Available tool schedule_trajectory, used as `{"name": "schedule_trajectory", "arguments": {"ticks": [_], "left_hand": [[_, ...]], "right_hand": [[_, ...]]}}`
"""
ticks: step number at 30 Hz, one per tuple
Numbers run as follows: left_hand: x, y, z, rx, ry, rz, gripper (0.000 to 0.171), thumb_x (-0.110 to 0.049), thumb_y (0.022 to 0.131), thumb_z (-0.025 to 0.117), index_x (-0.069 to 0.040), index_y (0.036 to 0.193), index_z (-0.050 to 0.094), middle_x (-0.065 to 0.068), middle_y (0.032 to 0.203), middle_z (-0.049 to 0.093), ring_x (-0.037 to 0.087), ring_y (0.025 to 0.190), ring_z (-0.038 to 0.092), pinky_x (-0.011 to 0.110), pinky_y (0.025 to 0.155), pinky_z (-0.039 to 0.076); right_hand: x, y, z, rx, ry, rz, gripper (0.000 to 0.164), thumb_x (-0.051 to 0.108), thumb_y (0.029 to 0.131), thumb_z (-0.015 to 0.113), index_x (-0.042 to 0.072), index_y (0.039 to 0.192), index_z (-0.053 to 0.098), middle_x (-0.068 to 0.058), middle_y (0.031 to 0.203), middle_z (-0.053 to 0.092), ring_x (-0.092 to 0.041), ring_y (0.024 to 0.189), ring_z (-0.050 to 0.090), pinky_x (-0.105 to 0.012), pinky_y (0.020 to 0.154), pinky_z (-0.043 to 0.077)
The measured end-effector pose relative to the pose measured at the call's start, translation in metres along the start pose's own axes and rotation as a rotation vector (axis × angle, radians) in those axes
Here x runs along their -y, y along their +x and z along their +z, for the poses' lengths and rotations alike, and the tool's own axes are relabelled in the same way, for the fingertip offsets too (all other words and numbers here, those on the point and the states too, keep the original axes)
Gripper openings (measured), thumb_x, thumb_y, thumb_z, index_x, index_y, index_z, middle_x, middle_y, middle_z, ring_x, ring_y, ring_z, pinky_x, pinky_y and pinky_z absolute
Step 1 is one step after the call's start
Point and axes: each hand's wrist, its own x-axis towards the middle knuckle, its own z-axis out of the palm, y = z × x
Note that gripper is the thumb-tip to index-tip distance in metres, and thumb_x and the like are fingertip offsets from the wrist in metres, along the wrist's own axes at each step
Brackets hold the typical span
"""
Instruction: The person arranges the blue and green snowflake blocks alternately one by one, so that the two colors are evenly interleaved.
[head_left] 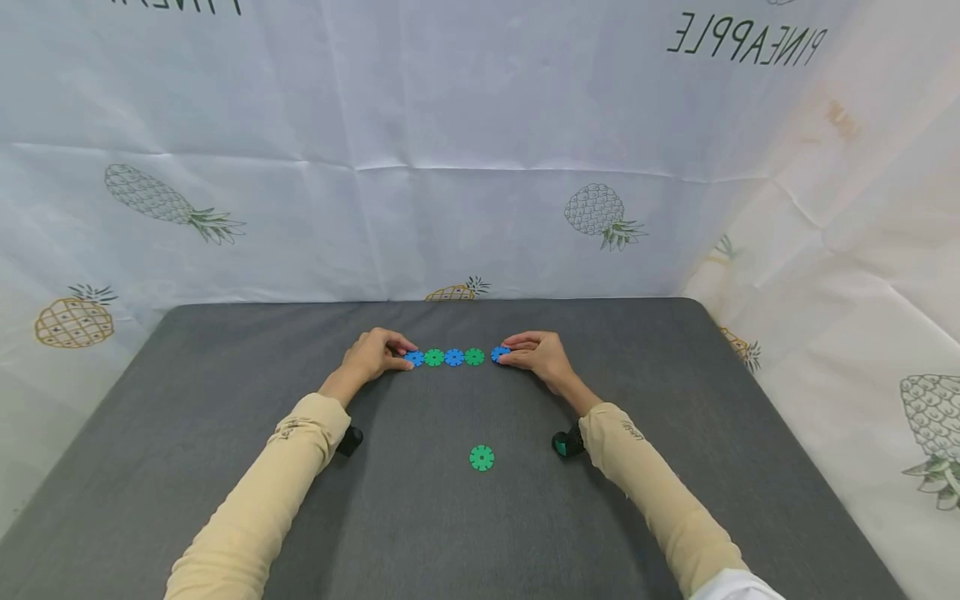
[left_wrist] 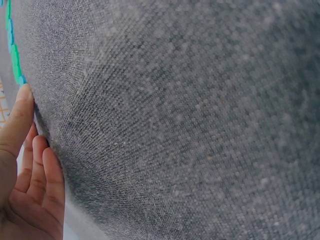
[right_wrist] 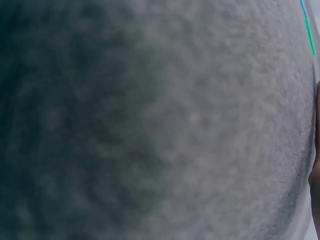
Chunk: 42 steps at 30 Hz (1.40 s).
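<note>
In the head view, a row of notched plastic discs, alternating blue and green, lies on the dark grey table. My left hand (head_left: 375, 354) pinches the blue disc (head_left: 415, 358) at the row's left end between thumb and fingers. To its right come a green disc (head_left: 434, 357), a blue disc (head_left: 453, 357) and another green disc (head_left: 474, 357), edge to edge. Just past a small gap, my right hand (head_left: 542, 358) pinches a separate blue disc (head_left: 500, 355) by thumb and fingertips. The left wrist view catches my left thumb (left_wrist: 20, 112) at the row's end.
A lone green disc (head_left: 482, 457) lies nearer me on the grey table (head_left: 420, 533), between the two forearms. Behind the table's far edge hangs a white curtain (head_left: 465, 225) with pineapple prints. Dark wrist cameras stick out inward below both sleeves.
</note>
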Motion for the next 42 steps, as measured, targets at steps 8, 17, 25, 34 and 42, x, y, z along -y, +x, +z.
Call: {"name": "schedule_trajectory", "arguments": {"ticks": [8,17,25,34,42], "left_hand": [[-0.002,-0.001,-0.001,0.002,0.004,-0.014,0.03,-0.021,0.082,0.078,-0.012,0.11,0.074,0.003,0.097,0.066,0.018,0.078,0.058,0.033,0.065,0.041],[-0.002,0.0,0.0,0.004,0.001,0.002,0.03,-0.021,0.082,0.078,-0.011,0.11,0.074,0.004,0.096,0.066,0.018,0.078,0.058,0.032,0.064,0.041],[-0.002,-0.002,-0.002,0.002,0.003,-0.005,0.03,-0.021,0.083,0.077,-0.011,0.111,0.074,0.005,0.097,0.066,0.018,0.077,0.058,0.031,0.063,0.04],[-0.002,-0.003,-0.004,0.009,-0.02,0.013,0.028,-0.021,0.082,0.078,-0.012,0.109,0.074,0.003,0.095,0.066,0.018,0.076,0.057,0.033,0.063,0.04],[-0.003,-0.003,-0.004,0.007,-0.027,0.02,0.028,-0.021,0.082,0.078,-0.012,0.108,0.075,0.002,0.093,0.066,0.017,0.074,0.056,0.032,0.062,0.04]], "right_hand": [[0.002,0.002,0.008,-0.051,-0.249,-0.022,0.031,0.002,0.074,0.081,-0.002,0.103,0.072,-0.016,0.1,0.071,-0.022,0.09,0.069,-0.031,0.075,0.055],[0.003,0.005,0.01,-0.07,-0.501,-0.125,0.025,0.009,0.072,0.083,0.004,0.096,0.076,-0.009,0.089,0.074,-0.019,0.083,0.069,-0.033,0.074,0.054],[0.003,0.004,0.013,-0.063,-0.55,-0.13,0.025,0.011,0.073,0.083,0.006,0.097,0.076,-0.008,0.09,0.074,-0.019,0.085,0.067,-0.035,0.076,0.053],[0.002,0.003,0.012,-0.058,-0.488,-0.114,0.029,0.01,0.073,0.083,0.005,0.1,0.076,-0.009,0.098,0.073,-0.018,0.089,0.068,-0.031,0.077,0.054],[0.006,0.001,0.001,0.022,-0.409,-0.099,0.028,0.008,0.077,0.081,0.003,0.103,0.074,-0.011,0.098,0.072,-0.019,0.089,0.067,-0.031,0.077,0.053]]}}
